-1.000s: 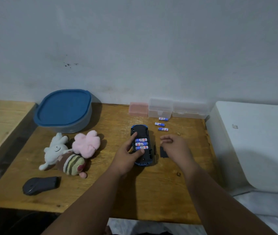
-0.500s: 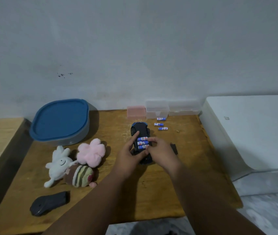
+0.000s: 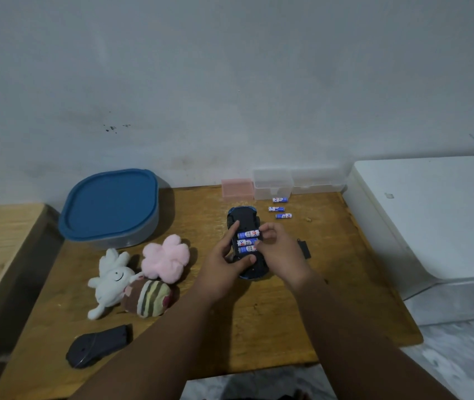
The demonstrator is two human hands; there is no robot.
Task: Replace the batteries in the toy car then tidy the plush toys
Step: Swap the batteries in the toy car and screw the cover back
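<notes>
A blue toy car [image 3: 243, 216] lies upside down on the wooden table [image 3: 258, 319], its battery bay uncovered with three blue-white batteries [image 3: 247, 241] in it. My left hand [image 3: 224, 262] grips the car from the left, thumb across its near end. My right hand [image 3: 280, 249] has curled fingertips on the right ends of the batteries in the bay. Three loose batteries [image 3: 279, 208] lie beyond the car. The black battery cover [image 3: 304, 249] lies right of my right hand. A white plush [image 3: 111, 280], a pink plush [image 3: 166, 259] and a striped brown plush [image 3: 147, 297] sit to the left.
A grey tub with a blue lid [image 3: 111, 204] stands at the back left. Pink and clear small boxes [image 3: 273, 183] line the wall. A dark remote-like object [image 3: 97, 346] lies near the front left. A white appliance [image 3: 432, 215] adjoins the table's right side.
My right hand left the battery cover on the table and moved left onto the batteries in the car. My left hand kept its grip. The camera view shifted.
</notes>
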